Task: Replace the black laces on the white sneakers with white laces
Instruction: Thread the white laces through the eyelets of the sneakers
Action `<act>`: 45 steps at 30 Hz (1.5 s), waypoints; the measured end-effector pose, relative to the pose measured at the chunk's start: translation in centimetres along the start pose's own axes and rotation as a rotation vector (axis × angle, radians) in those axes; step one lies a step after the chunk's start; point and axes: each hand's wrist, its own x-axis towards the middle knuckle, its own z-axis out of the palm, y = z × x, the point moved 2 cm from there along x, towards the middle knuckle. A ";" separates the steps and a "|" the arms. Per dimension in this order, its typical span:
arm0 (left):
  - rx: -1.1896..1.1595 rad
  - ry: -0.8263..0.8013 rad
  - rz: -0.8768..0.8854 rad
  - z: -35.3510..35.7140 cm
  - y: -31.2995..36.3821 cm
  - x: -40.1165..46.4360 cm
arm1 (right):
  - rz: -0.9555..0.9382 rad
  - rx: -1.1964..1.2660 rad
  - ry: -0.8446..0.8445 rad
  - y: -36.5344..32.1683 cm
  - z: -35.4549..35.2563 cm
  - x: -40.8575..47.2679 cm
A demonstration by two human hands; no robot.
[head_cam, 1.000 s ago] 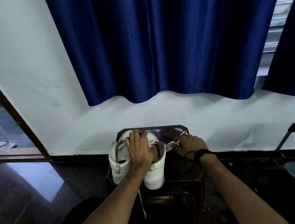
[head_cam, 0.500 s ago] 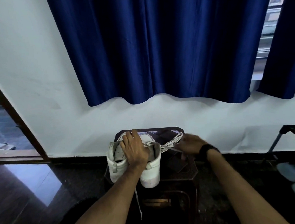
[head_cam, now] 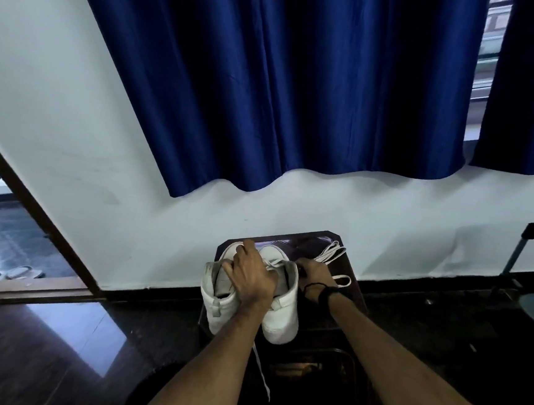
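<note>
Dark stool under white sneakers, left hand atop, white laces beside

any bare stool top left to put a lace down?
Little. Free: the dark strip of stool behind the right hand, between the white lace bundle and the loop. Crowded: the left, filled by both sneakers under the left hand.

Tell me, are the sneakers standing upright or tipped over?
Upright: both sneakers stand on their soles on the stool, openings up, under the left hand.
</note>
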 end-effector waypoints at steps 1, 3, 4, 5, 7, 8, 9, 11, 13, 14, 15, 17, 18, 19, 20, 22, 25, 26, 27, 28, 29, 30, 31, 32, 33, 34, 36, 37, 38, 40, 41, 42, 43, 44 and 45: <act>0.001 0.005 -0.002 0.0 0.0 0.0 | 0.014 0.063 0.062 0.2 -0.2 0.0; 0.015 -0.010 -0.006 -0.1 0.0 0.0 | 0.065 0.266 0.218 0.7 -1.5 -0.3; 0.025 -0.020 -0.007 -0.2 0.0 -0.1 | 0.078 0.347 0.300 0.9 -2.2 -0.4; 0.037 -0.029 -0.008 -0.1 0.1 -0.1 | 0.068 0.365 0.370 1.1 -2.8 -0.7; 0.061 -0.040 -0.011 0.1 0.1 0.0 | 0.020 0.206 0.434 1.2 -3.3 -1.6; 0.073 -0.048 -0.009 0.2 0.1 0.0 | -0.010 0.154 0.438 1.2 -3.2 -2.0; 0.088 -0.065 -0.009 0.3 0.1 0.1 | -0.042 0.185 0.420 0.9 -3.0 -2.5; 0.112 -0.086 -0.013 0.2 0.1 0.2 | -0.023 0.404 0.308 0.4 -2.9 -3.0; 0.102 -0.101 -0.017 0.0 0.0 0.2 | 0.081 0.561 0.217 0.2 -2.9 -2.6; 0.095 -0.103 -0.021 -0.2 0.0 0.1 | 0.124 0.592 0.206 0.2 -3.1 -2.3; 0.094 -0.102 -0.027 -0.3 0.0 0.2 | 0.149 0.601 0.205 0.2 -3.3 -2.0; 0.085 -0.089 -0.049 -0.4 -0.3 0.2 | 0.153 0.593 0.220 0.1 -3.8 -1.5; 0.071 -0.085 -0.062 -0.5 -0.3 0.2 | 0.143 0.569 0.246 -0.1 -4.0 -1.6; 0.055 -0.087 -0.074 -0.7 -0.3 0.1 | 0.133 0.543 0.277 -0.2 -4.1 -1.8; 0.045 -0.098 -0.090 -0.8 -0.2 0.0 | 0.129 0.523 0.294 -0.3 -4.0 -2.0; 0.049 -0.150 -0.105 -1.0 -0.2 0.0 | 0.130 0.501 0.268 -0.4 -3.2 -2.5; 0.099 -0.382 -0.044 -1.0 -0.8 1.2 | 0.176 0.408 0.125 -0.9 -1.5 -3.0; 0.115 -0.472 -0.006 -1.2 -1.0 1.8 | 0.196 0.346 0.100 -1.1 -1.2 -3.2; 0.131 -0.554 0.029 -1.6 -1.2 2.5 | 0.208 0.290 0.097 -1.3 -0.8 -3.2; 0.145 -0.637 0.053 -1.8 -1.5 3.1 | 0.219 0.250 0.098 -1.6 -0.5 -3.3; 0.152 -0.712 0.061 -2.2 -1.6 3.6 | 0.232 0.227 0.097 -1.8 -0.2 -3.3; 0.138 -0.787 0.056 -2.5 -1.7 3.9 | 0.246 0.213 0.099 -2.1 0.1 -3.3; 0.108 -0.863 0.042 -2.7 -1.8 4.0 | 0.253 0.199 0.111 -2.4 0.3 -3.4; 0.071 -0.922 0.038 -2.9 -1.8 4.1 | 0.265 0.195 0.128 -2.7 0.6 -3.5; 0.053 -0.953 0.042 -3.1 -1.7 4.1 | 0.277 0.202 0.151 -3.0 0.9 -3.6; 0.037 -0.964 0.057 -3.2 -1.6 4.3 | 0.289 0.220 0.173 -3.2 1.1 -3.8; 0.049 -0.988 0.047 -3.6 -1.3 4.8 | 0.302 0.252 0.217 -3.5 1.4 -4.1; 0.067 -1.003 0.037 -3.7 -1.1 5.0 | 0.303 0.258 0.232 -3.5 1.5 -4.2; 0.084 -1.020 0.028 -3.9 -1.0 5.1 | 0.309 0.259 0.238 -3.6 1.5 -4.3; 0.115 -1.044 -0.008 -4.7 -0.6 4.8 | 0.319 0.251 0.247 -3.8 1.5 -4.2; 0.112 -1.042 -0.040 -5.0 -0.6 4.5 | 0.324 0.249 0.250 -3.9 1.5 -4.1; 0.097 -1.051 -0.078 -5.1 -0.9 4.4 | 0.333 0.249 0.249 -3.9 1.5 -4.1; 0.077 -1.065 -0.121 -5.0 -1.0 4.4 | 0.336 0.252 0.250 -3.9 1.6 -4.1; 0.048 -1.079 -0.159 -5.0 -1.6 4.3 | 0.337 0.254 0.252 -3.9 1.7 -4.1; 0.031 -1.080 -0.178 -4.7 -2.0 4.2 | 0.337 0.255 0.253 -3.8 1.7 -4.1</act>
